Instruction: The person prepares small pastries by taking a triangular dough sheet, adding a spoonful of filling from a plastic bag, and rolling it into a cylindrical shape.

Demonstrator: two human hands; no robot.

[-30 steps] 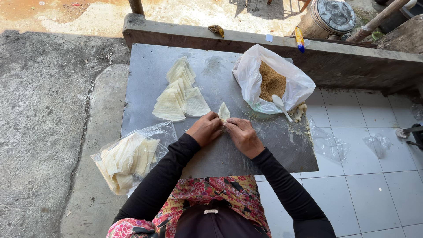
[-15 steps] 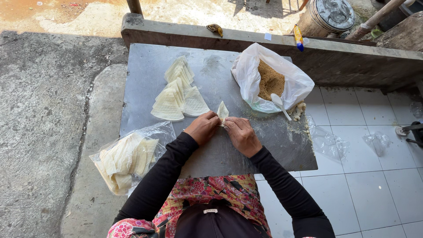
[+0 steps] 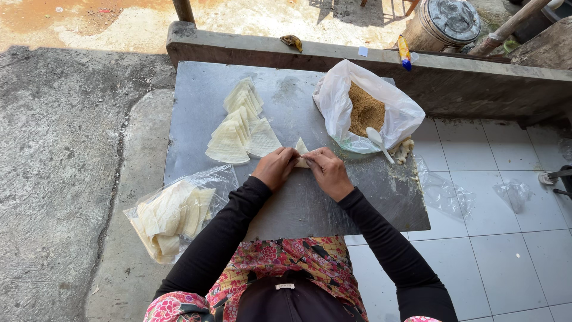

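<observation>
My left hand (image 3: 274, 167) and my right hand (image 3: 326, 171) meet over a grey metal sheet (image 3: 292, 197), both pinching a small pale pastry wrapper (image 3: 301, 146) whose pointed tip sticks up between the fingers. Just left of the hands lies a fan of flat triangular wrappers (image 3: 239, 127). To the right stands an open white plastic bag (image 3: 396, 113) of brown crumbly filling (image 3: 364, 111) with a white spoon (image 3: 378, 140) at its mouth.
A clear bag of folded wrappers (image 3: 170, 213) lies at the sheet's near left corner. Crumpled clear plastic (image 3: 444, 192) rests on the white tiles to the right. A concrete ledge (image 3: 453, 74) runs behind, with a round metal container (image 3: 448, 22) beyond it.
Both hands have closed in over the wrapper, which stands less upright and shows less than a second ago. Everything else stays put.
</observation>
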